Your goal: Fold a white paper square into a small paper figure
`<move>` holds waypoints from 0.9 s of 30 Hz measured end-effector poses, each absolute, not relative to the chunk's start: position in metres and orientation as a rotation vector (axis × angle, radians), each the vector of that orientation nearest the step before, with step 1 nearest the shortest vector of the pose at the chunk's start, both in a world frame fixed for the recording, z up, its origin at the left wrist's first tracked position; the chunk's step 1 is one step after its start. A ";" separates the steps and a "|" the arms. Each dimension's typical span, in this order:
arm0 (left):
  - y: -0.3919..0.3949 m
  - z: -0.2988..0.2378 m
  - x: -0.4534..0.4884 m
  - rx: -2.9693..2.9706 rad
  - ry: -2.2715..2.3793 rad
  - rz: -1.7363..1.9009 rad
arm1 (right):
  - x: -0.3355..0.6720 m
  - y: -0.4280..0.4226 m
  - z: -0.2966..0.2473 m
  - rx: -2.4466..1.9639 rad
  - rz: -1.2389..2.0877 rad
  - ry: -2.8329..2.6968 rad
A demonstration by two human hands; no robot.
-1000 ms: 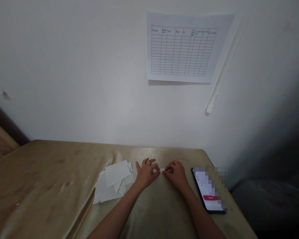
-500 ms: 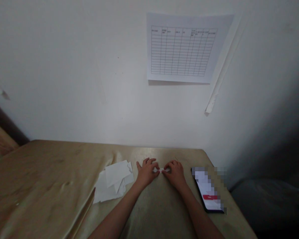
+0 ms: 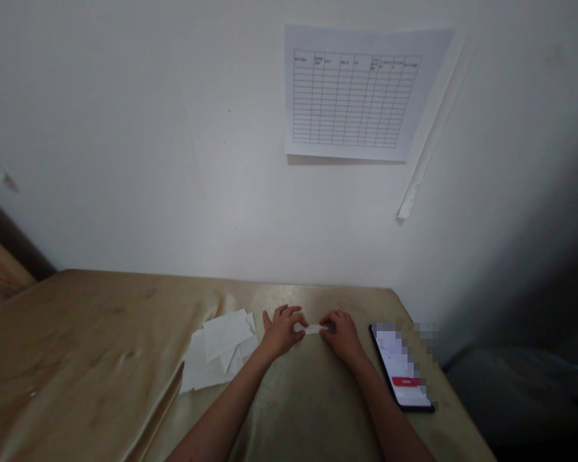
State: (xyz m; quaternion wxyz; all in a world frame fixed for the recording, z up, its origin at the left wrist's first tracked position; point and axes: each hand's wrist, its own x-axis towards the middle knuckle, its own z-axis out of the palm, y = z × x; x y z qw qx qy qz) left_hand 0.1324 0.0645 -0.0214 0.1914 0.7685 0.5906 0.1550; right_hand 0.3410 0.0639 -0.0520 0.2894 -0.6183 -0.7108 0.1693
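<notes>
Both my hands rest on a table covered with a tan cloth point(image 3: 101, 333), near its far edge. My left hand point(image 3: 282, 330) pinches one end of a small white strip of paper point(image 3: 313, 329). The other end of the strip is pinched by my right hand point(image 3: 340, 332). The strip stretches flat between the two hands, close to the cloth. A loose pile of white paper pieces point(image 3: 219, 350) lies just left of my left hand.
A phone point(image 3: 401, 373) with a lit screen lies face up to the right of my right hand, near the table's right edge. A printed grid sheet point(image 3: 354, 93) hangs on the white wall behind. A dark shape sits low at the right.
My hands have drawn slightly apart, so more of the white strip shows between them. The view has hardly shifted.
</notes>
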 end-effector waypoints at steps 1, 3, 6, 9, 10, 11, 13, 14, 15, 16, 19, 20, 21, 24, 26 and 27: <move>0.065 -0.022 0.132 2.163 1.653 0.436 | 0.342 0.064 -0.052 -1.644 0.459 -1.901; 0.066 -0.025 0.130 2.172 1.639 0.440 | 0.342 0.065 -0.052 -1.633 0.470 -1.914; 0.068 -0.031 0.126 2.189 1.626 0.465 | 0.343 0.065 -0.053 -1.628 0.476 -1.921; 0.069 -0.036 0.124 2.210 1.619 0.506 | 0.343 0.064 -0.054 -1.624 0.464 -1.909; 0.070 -0.037 0.124 2.218 1.616 0.523 | 0.343 0.064 -0.055 -1.622 0.457 -1.906; 0.070 -0.038 0.124 2.226 1.611 0.540 | 0.343 0.063 -0.056 -1.616 0.450 -1.906; 0.069 -0.038 0.124 2.240 1.605 0.572 | 0.344 0.062 -0.056 -1.590 0.429 -1.918; 0.068 -0.038 0.125 2.247 1.604 0.586 | 0.344 0.061 -0.056 -1.569 0.415 -1.930; 0.068 -0.038 0.125 2.253 1.601 0.599 | 0.344 0.060 -0.056 -1.544 0.399 -1.945; 0.067 -0.038 0.125 2.257 1.598 0.607 | 0.343 0.058 -0.055 -1.517 0.382 -1.961; 0.066 -0.037 0.125 2.267 1.579 0.628 | 0.340 0.054 -0.051 -1.431 0.339 -2.009; 0.066 -0.037 0.125 2.268 1.573 0.636 | 0.339 0.052 -0.050 -1.404 0.334 -2.024; 0.066 -0.037 0.125 2.271 1.566 0.647 | 0.337 0.051 -0.048 -1.381 0.330 -2.037; 0.066 -0.036 0.126 2.280 1.545 0.693 | 0.334 0.049 -0.045 -1.344 0.303 -2.061; 0.066 -0.036 0.127 2.281 1.530 0.721 | 0.333 0.049 -0.043 -1.337 0.275 -2.057; 0.066 -0.036 0.128 2.281 1.522 0.732 | 0.333 0.049 -0.043 -1.335 0.263 -2.054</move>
